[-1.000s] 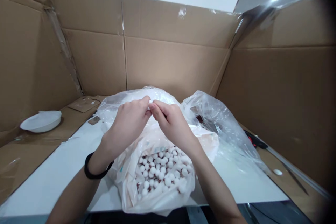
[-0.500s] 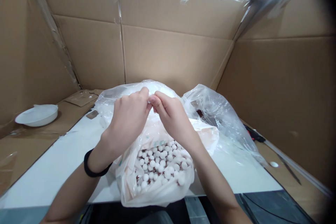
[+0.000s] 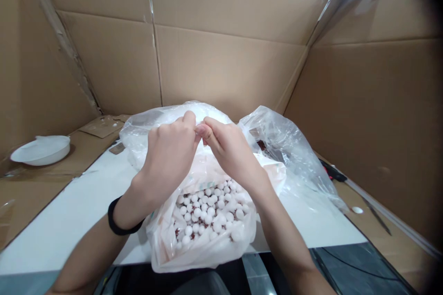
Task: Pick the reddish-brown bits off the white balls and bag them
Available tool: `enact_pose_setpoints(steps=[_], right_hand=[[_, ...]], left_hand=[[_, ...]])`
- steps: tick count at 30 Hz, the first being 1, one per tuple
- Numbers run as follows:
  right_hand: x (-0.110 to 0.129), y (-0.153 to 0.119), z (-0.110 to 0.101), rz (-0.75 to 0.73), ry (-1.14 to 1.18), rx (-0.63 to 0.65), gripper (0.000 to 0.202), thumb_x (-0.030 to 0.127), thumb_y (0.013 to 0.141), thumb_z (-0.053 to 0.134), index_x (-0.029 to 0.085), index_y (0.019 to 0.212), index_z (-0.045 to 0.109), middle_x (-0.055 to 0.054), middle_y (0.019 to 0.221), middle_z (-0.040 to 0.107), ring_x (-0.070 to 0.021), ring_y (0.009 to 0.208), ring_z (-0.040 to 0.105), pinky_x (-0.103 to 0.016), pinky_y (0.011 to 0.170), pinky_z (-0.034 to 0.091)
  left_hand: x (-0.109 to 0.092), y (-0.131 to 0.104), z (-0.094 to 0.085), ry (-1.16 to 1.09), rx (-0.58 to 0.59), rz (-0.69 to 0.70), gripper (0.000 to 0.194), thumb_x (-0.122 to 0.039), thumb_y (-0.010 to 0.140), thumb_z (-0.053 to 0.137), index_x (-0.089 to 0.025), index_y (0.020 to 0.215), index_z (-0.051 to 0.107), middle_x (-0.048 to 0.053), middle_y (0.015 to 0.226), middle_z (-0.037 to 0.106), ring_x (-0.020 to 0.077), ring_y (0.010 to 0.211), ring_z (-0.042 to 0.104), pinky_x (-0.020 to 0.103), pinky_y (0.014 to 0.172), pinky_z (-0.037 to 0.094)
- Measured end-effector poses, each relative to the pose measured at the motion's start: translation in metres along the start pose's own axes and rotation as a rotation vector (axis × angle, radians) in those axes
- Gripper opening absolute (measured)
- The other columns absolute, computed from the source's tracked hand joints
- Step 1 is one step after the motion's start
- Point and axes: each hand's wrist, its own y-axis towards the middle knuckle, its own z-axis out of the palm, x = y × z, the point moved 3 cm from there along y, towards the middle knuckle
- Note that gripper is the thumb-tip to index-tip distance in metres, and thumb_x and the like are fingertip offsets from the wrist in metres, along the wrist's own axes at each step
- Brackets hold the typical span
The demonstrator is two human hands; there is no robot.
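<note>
My left hand [image 3: 172,144] and my right hand [image 3: 231,149] meet fingertip to fingertip above the table, both closed in a pinch. Whatever lies between the fingers is hidden by them. Below my wrists sits an open white plastic bag [image 3: 204,258], full of small white balls [image 3: 211,212] with reddish-brown, star-shaped bits among them. Behind my hands lies a large clear plastic bag [image 3: 145,126] with white contents. Right of it, a second clear bag [image 3: 294,147] shows dark reddish-brown pieces inside. A black band circles my left wrist.
A white bowl [image 3: 41,151] stands at the left on cardboard. Cardboard walls [image 3: 221,69] enclose the white table [image 3: 93,203] at the back and sides. At the right lie a black-handled tool [image 3: 332,171], a white disc [image 3: 357,210] and a thin dark blade-like strip [image 3: 379,219].
My fingertips have drawn slightly closer, and the white spot seen between them earlier is now mostly covered. The whole view has shifted a little.
</note>
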Motion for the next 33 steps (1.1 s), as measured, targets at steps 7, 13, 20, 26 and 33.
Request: enact_pose_setpoints(steps=[7, 13, 20, 26, 33], right_hand=[[0.008, -0.006, -0.003, -0.162, -0.200, 0.053, 0.040, 0.043, 0.098, 0.018, 0.019, 0.080, 0.044, 0.004, 0.056, 0.041, -0.0113, 0.048, 0.033, -0.026, 0.051, 0.021], [0.015, -0.011, -0.007, -0.173, -0.365, 0.002, 0.044, 0.048, 0.097, 0.019, 0.019, 0.081, 0.048, 0.004, 0.054, 0.037, -0.0108, 0.045, 0.029, -0.026, 0.048, 0.017], [0.009, -0.009, -0.009, -0.283, -0.156, -0.019, 0.041, 0.045, 0.096, 0.031, 0.019, 0.067, 0.042, 0.006, 0.053, 0.033, -0.0074, 0.045, 0.028, -0.025, 0.049, 0.021], [-0.002, -0.006, -0.013, -0.310, 0.152, -0.069, 0.041, 0.041, 0.095, 0.035, 0.020, 0.060, 0.038, 0.006, 0.051, 0.026, -0.0069, 0.045, 0.027, -0.023, 0.048, 0.025], [-0.004, -0.009, -0.026, -0.149, 0.302, -0.246, 0.051, 0.055, 0.093, 0.029, 0.021, 0.056, 0.035, 0.004, 0.054, 0.031, -0.0093, 0.048, 0.032, -0.024, 0.047, 0.029]], left_hand=[[0.001, -0.006, -0.005, -0.004, -0.021, 0.009, 0.022, -0.016, 0.086, 0.034, -0.018, 0.077, 0.054, 0.002, 0.060, 0.055, 0.0181, 0.051, 0.054, 0.026, 0.045, 0.019], [0.002, -0.008, -0.005, -0.074, -0.009, 0.010, 0.019, -0.013, 0.081, 0.035, -0.019, 0.073, 0.051, 0.001, 0.058, 0.050, 0.0161, 0.050, 0.046, 0.026, 0.047, 0.020], [0.004, -0.011, -0.009, -0.065, -0.016, 0.010, 0.017, -0.012, 0.080, 0.039, -0.020, 0.069, 0.048, -0.001, 0.053, 0.044, 0.0140, 0.045, 0.036, 0.025, 0.046, 0.018], [0.008, -0.003, -0.008, -0.334, -0.014, 0.100, 0.033, -0.032, 0.091, 0.035, -0.020, 0.060, 0.042, -0.002, 0.050, 0.041, 0.0125, 0.046, 0.034, 0.027, 0.048, 0.021], [0.004, -0.004, -0.011, -1.000, -0.043, 0.183, 0.040, -0.039, 0.094, 0.035, -0.019, 0.061, 0.041, -0.004, 0.053, 0.041, 0.0096, 0.049, 0.040, 0.022, 0.048, 0.032]])
